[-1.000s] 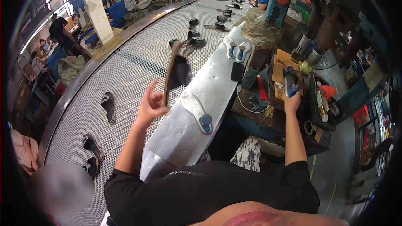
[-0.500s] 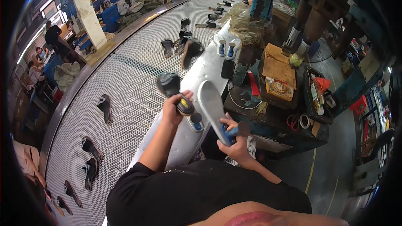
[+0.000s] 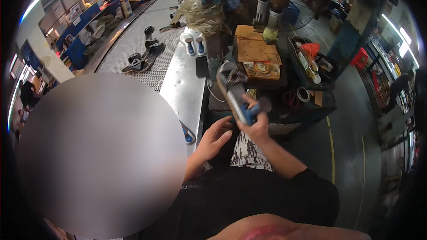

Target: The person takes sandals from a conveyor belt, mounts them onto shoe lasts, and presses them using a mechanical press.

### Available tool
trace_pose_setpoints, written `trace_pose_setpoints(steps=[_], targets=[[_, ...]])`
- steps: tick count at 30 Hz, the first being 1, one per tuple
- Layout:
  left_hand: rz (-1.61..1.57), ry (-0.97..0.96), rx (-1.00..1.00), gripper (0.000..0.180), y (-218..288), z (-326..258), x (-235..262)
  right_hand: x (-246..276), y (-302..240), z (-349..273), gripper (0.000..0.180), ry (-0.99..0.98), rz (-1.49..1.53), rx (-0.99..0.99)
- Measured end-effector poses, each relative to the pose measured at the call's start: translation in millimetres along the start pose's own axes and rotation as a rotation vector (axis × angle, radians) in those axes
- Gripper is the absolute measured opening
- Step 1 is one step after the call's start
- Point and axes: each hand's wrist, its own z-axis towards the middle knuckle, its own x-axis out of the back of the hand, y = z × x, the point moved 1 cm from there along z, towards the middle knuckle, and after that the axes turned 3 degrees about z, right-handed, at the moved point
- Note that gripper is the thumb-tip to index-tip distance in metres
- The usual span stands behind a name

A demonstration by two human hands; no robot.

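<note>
My right hand (image 3: 255,126) is closed around the blue handle (image 3: 252,111) of a foot-shaped metal plate with a round dark knob. A dark strappy sandal (image 3: 232,79) now sits against that plate, toe end up and tilted away from me. Below and left of it, my left hand (image 3: 214,138) holds nothing, its fingers stretched out and thumb apart. Another blue-handled plate (image 3: 188,135) lies by the metal ledge's edge, partly hidden by a blurred grey disc.
Along the metal ledge (image 3: 180,90) lie a dark phone (image 3: 201,66) and a pair of blue-handled plates (image 3: 195,46). Several sandals (image 3: 147,58) rest on the perforated conveyor (image 3: 116,60). A press machine (image 3: 271,0) stands ahead, beside stacked cardboard (image 3: 258,46). The blurred disc hides the lower left.
The sandal from my left hand is now on the plate in my right hand. My left hand has let go and moved right and down. The view has turned right.
</note>
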Motion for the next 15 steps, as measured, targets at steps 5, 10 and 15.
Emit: trace_pose_setpoints(steps=[5,10,15], targets=[[0.018,-0.088,0.098,0.042,2.9,-39.3,8.2,29.0,70.9,85.9,0.064,0.154,-0.382,-0.006],[0.152,-0.059,-0.058,0.040,-11.4,-24.0,39.0,72.4,151.2,166.5,0.071,0.159,-0.750,-0.185],[0.694,0.667,-0.187,0.031,-42.0,-86.3,171.3,55.4,176.4,181.4,0.079,0.147,-0.895,-0.248]])
